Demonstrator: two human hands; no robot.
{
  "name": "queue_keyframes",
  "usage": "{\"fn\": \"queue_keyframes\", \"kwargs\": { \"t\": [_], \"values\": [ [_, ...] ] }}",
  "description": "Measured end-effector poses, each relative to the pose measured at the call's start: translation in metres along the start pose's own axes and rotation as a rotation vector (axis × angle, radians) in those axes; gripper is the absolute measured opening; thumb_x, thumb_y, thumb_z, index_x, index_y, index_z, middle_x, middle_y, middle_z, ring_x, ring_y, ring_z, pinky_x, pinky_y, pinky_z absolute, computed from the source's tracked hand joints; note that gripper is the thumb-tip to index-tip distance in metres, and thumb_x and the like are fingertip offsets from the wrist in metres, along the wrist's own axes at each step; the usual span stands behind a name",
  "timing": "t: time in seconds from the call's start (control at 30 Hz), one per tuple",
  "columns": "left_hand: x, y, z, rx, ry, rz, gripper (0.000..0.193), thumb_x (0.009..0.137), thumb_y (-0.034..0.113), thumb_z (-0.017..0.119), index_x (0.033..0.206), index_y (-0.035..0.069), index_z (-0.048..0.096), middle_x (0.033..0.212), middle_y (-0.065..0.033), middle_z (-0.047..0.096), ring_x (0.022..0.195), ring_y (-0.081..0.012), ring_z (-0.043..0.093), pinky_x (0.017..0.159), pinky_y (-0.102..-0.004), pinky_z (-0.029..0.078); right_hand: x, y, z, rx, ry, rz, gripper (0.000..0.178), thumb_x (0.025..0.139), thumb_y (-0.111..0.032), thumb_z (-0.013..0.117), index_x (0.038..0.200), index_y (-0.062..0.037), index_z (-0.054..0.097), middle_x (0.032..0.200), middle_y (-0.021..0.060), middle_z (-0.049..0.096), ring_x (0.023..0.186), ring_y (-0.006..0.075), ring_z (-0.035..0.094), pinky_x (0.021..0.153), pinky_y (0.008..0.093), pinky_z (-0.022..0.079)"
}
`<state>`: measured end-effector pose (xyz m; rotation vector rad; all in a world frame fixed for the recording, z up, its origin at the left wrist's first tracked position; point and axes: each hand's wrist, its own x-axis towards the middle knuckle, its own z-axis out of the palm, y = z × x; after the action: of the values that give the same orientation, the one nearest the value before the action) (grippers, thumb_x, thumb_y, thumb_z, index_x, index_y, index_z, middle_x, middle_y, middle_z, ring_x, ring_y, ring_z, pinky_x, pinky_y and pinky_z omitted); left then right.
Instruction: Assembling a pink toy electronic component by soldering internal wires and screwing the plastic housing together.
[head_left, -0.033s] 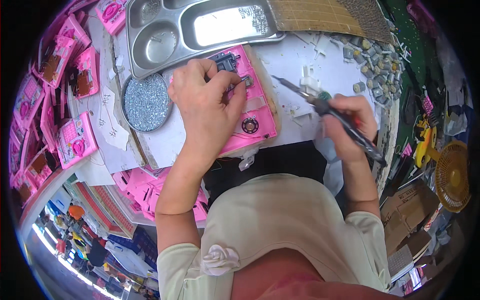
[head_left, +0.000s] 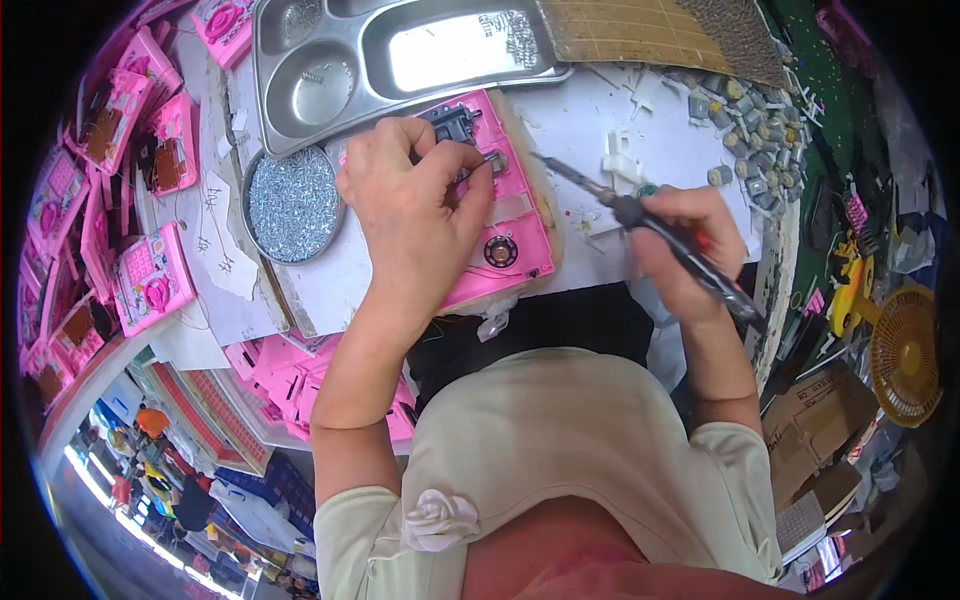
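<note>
Left hand [head_left: 412,195] curls over the pink case [head_left: 527,225], perhaps to steady it, fingers' hold hidden; right hand [head_left: 672,272] grips the screwdriver [head_left: 630,211]

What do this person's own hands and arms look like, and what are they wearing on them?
The left hand and right hand are ungloved human hands. The forearms are bare too, with no watch or bracelet showing. Plain, pale cream-green fabric short sleeves end near the elbows, matching the top.
</note>
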<state>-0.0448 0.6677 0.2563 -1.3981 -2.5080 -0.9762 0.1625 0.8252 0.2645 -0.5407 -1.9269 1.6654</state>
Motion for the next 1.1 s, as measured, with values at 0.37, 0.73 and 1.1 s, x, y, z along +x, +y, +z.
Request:
{"fn": "queue_keyframes", "kwargs": {
  "t": [0.37, 0.73, 1.1],
  "values": [
    [0.002, 0.001, -0.002, 0.026, -0.010, 0.008, 0.013, 0.071, 0.017, 0.082, 0.078, 0.016, 0.071, 0.088, -0.0015, 0.049, 0.089, -0.0257, 0.049, 0.078, -0.0415, 0.031, 0.013, 0.025, 0.020, -0.120, -0.089, -0.205, 0.031, 0.084, -0.011, 0.085, 0.107, -0.0012, 0.066, 0.082, 0.0072, 0.070, 0.064, 0.0108, 0.064, 0.057, 0.0232, 0.050],
    [0.001, 0.003, -0.003, 0.051, -0.019, -0.004, 0.011, 0.072, 0.019, 0.082, 0.077, 0.016, 0.072, 0.089, -0.0017, 0.050, 0.091, -0.0258, 0.049, 0.080, -0.0424, 0.032, 0.017, 0.032, 0.021, -0.294, -0.173, -0.486, 0.034, 0.080, -0.004, 0.083, 0.108, -0.0021, 0.064, 0.073, 0.0071, 0.062, 0.056, 0.0168, 0.053, 0.051, 0.0293, 0.040],
    [0.002, 0.005, -0.005, 0.061, -0.019, -0.008, 0.011, 0.073, 0.020, 0.082, 0.077, 0.015, 0.073, 0.090, -0.0019, 0.051, 0.092, -0.0261, 0.050, 0.084, -0.0432, 0.033, 0.017, 0.024, 0.012, -0.318, -0.100, -0.587, 0.039, 0.074, -0.002, 0.085, 0.107, -0.0018, 0.064, 0.072, 0.0074, 0.065, 0.054, 0.0204, 0.057, 0.048, 0.0307, 0.041]
  ]
}}
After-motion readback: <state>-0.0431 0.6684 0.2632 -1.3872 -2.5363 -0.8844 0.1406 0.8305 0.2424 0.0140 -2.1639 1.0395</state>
